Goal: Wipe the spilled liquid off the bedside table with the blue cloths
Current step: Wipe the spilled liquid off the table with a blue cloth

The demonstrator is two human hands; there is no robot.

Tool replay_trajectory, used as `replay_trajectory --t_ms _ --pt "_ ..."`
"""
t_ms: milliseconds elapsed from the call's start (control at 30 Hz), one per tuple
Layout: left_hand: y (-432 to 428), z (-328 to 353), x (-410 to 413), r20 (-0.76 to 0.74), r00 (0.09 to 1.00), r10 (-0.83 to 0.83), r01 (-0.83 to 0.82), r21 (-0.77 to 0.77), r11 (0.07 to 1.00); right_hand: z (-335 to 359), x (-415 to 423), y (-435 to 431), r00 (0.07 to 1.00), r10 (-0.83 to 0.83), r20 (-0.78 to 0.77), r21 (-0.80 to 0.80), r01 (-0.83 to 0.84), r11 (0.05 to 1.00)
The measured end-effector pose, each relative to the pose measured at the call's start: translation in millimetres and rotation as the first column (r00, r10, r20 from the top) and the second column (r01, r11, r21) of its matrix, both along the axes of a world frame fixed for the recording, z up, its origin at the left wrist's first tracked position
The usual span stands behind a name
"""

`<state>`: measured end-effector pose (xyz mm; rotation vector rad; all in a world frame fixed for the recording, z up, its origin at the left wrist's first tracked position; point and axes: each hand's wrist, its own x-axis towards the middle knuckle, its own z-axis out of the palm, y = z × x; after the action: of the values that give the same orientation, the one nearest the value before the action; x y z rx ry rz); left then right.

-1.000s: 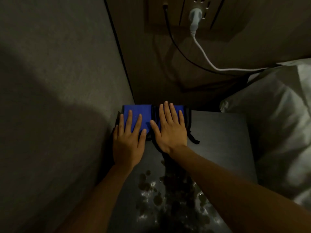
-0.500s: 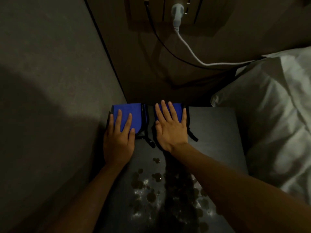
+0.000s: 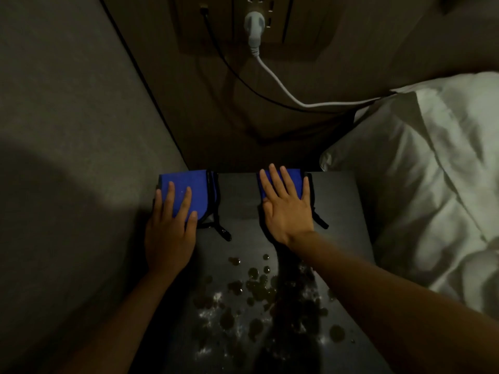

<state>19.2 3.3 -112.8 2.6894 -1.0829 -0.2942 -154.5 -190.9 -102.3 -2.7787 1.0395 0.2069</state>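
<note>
**Two cloths pressed flat at the back of the counter, spill in front**

The spill (image 3: 259,300), a scatter of dark drops, lies on the near half of the dark counter (image 3: 343,211). Beyond it, at the counter's back edge, lie two blue cloths with black trim. The left cloth (image 3: 186,190) sits beyond and left of the spill, in the corner against the side wall (image 3: 67,103). The right cloth (image 3: 294,179) sits beyond the spill and slightly right, well apart from the first, with bare counter between them. Each cloth's long axis runs front to back, and black straps trail from their near ends toward the spill.

The left hand (image 3: 170,233) lies open and flat, fingers spread, palm down on the left cloth, gripping nothing. The right hand (image 3: 286,209) is likewise open and flat on the right cloth, covering most of it.

Right of the spill, a white pillow (image 3: 432,171) crowds the counter's edge. Beyond the cloths, a white plug (image 3: 252,25) and a black cable (image 3: 229,68) hang from the back wall.
</note>
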Motion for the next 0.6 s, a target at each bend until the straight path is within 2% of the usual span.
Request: replay_trajectory --t_ms 267,600 --pt "-0.8 5.9 1.9 -0.045 0.999 -0.007 0.008 0.012 1.0 0.7 -14.1 -13.0 0.999 -0.035 -0.019 -0.009 0.035 0.999" --pt "0.2 9.7 1.5 -0.107 0.994 0.004 -0.009 -0.041 0.999 7.1 -71.5 -53.6 0.968 -0.245 -0.047 0.0 0.245 0.969"
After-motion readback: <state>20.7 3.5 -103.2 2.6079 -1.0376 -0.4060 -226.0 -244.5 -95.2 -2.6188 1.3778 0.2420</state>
